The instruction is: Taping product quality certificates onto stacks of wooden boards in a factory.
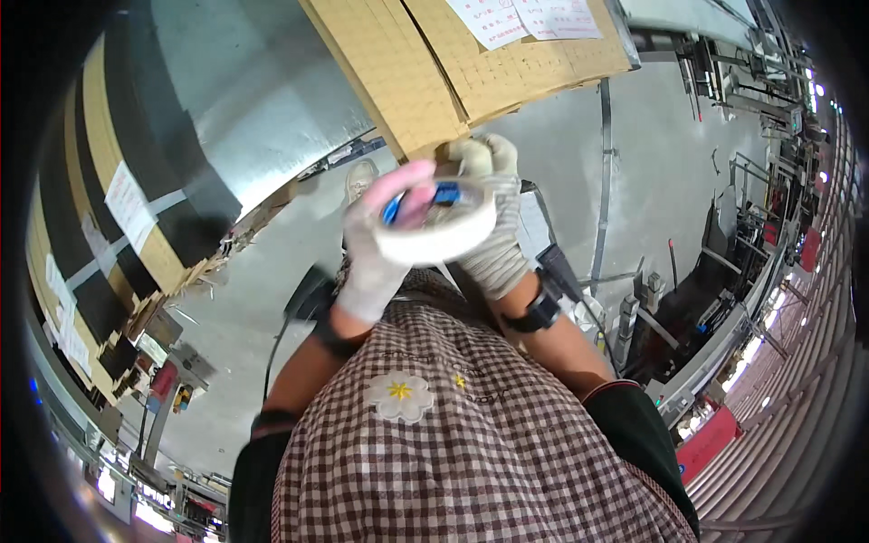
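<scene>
Nearest the camera is a brown-and-white checked apron with a small white flower patch on its chest, filling the lower middle of the view. Both forearms rise from it toward the centre.

Furthest left stand tall stacks of flattened brown-and-black cardboard sheets with white paper labels, beside a grey metal panel.

Moving right, the left hand, in a white knitted glove with pink-coated fingertips, is curled closed around the left side of a roll of white tape; its pink fingertips hook over the rim into the roll's core, where a bit of blue shows. A dark band sits at that wrist.

That roll is held up in the air between the two hands, at chest height and just below the edge of a large brown corrugated cardboard box with white paper sheets stuck on it.

The right hand, in a plain white knitted glove, is wrapped around the far and right side of the roll, fingers bent, gripping it; its fingertips reach up to touch the box's lower corner. A black wristwatch sits on that wrist.

Further right, grey concrete floor stretches away toward metal machinery and frames at the edge.
</scene>
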`<state>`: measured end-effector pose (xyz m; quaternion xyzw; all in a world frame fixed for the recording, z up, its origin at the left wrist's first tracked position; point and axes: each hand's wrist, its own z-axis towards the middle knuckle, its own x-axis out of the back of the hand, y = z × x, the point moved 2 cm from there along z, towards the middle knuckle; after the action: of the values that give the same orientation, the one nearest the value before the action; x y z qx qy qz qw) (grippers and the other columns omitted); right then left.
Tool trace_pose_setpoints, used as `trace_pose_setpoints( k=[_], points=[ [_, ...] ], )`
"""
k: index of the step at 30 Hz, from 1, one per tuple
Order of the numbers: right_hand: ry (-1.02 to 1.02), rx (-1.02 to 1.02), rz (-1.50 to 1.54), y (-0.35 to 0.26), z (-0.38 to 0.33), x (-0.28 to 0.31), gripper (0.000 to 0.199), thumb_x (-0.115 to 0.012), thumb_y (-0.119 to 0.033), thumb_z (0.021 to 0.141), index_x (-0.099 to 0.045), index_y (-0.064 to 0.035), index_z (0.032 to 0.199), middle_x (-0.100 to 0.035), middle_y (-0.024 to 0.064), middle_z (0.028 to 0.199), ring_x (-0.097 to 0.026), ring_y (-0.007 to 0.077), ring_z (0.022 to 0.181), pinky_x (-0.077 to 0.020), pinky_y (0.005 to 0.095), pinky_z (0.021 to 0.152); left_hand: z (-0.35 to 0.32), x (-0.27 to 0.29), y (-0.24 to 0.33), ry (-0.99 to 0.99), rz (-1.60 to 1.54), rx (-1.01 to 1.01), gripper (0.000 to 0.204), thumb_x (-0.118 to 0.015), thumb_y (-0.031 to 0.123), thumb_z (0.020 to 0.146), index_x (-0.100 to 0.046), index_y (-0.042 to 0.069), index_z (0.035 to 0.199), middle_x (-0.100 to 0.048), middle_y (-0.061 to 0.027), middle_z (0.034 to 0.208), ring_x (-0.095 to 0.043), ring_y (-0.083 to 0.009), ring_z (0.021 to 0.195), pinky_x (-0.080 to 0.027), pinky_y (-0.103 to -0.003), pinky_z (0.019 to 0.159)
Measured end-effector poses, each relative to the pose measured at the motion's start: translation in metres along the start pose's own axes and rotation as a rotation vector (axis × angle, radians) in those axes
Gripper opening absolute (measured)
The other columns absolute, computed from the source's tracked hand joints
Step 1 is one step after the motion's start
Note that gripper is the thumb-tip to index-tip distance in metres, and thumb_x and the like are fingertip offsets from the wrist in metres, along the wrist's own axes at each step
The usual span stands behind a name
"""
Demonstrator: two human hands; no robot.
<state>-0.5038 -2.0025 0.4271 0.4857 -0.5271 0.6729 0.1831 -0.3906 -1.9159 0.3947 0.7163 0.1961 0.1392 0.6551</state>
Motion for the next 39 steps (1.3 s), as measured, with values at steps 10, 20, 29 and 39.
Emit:
trace_pose_setpoints(
  k=[10, 20, 29, 39],
  points=[
    [-0.633, 0.186, -0.107, -0.006, 0.039, 0.106, 0.028, -0.059, -0.038, 0.093, -0.068, -0.0131, 0.102, -0.067, 0.0137, 0.077, -0.068, 0.0334, 0.073, -0.0533, 0.042, 0.071, 0.049, -0.026, 0.008, -0.117, 0.743, -0.7, 0.053, -0.079, 0.034, 0.068, -0.068, 0.017, 0.116, -0.065, -0.0016, 0.106, -0.06, -0.0266, 0.1, -0.047, -0.046, 0.095],
    [-0.457, -0.06, -0.213, 0.08, 0.049, -0.022, 0.019, -0.062, -0.025, 0.09, -0.073, -0.0109, 0.097, -0.073, 0.0161, 0.093, -0.069, 0.0385, 0.09, -0.0535, 0.0473, 0.078, 0.053, -0.007, 0.004, 0.003, 0.556, -0.602, 0.061, -0.084, 0.038, 0.075, -0.062, 0.008, 0.124, -0.064, -0.0105, 0.112, -0.059, -0.0297, 0.103, -0.046, -0.048, 0.098],
    [-0.947, 0.257, -0.519, 0.085, -0.057, 0.069, 0.02, -0.058, -0.019, 0.09, -0.074, -0.0182, 0.102, -0.07, 0.0131, 0.084, -0.07, 0.0293, 0.08, -0.055, 0.042, 0.068, -0.035, -0.015, 0.002, -0.328, 0.013, 0.538, 0.033, -0.081, 0.025, 0.084, -0.063, 0.003, 0.101, -0.066, -0.0021, 0.088, -0.06, -0.0079, 0.071, -0.05, -0.025, 0.065],
    [-0.547, 0.093, -0.313, 0.082, -0.046, 0.043, 0.034, -0.054, -0.011, 0.091, -0.066, -0.0135, 0.123, -0.071, 0.0169, 0.096, -0.07, 0.0344, 0.09, -0.055, 0.044, 0.081, -0.015, -0.048, -0.046, -0.042, -0.494, 0.494, 0.073, -0.074, 0.025, 0.093, -0.031, 0.005, 0.148, -0.054, -0.0074, 0.132, -0.054, -0.0156, 0.117, -0.048, -0.029, 0.097]
  ],
)
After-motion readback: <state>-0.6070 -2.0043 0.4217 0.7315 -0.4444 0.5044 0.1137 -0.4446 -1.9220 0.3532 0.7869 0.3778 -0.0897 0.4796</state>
